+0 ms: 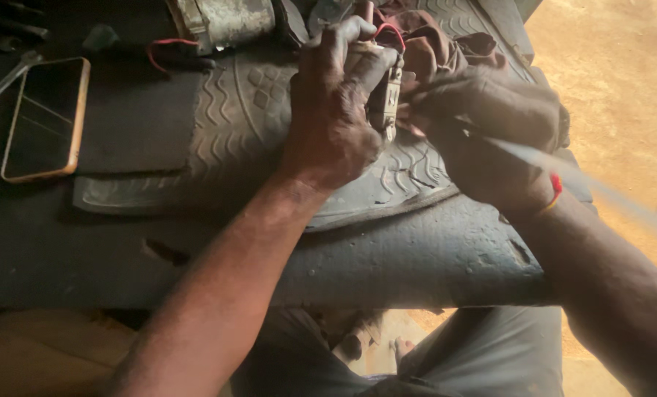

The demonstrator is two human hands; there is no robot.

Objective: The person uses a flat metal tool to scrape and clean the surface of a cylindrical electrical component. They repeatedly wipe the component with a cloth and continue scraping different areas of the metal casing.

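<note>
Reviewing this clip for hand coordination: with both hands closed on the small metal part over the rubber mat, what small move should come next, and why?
Probably keep the left hand steady on the small metal part while the right hand works the thin tool at it. Both hands meet at the part above the rubber mat, and the tool shows motion blur, so a firm hold seems needed.

**Two hands on a small metal part**

The left hand (332, 110) grips a small metal part (391, 99) with red wire (389, 31). The right hand (490, 132) meets it, holding a blurred thin tool (541, 158). A phone (45, 117) lies on the dark bench (417, 257).
</note>
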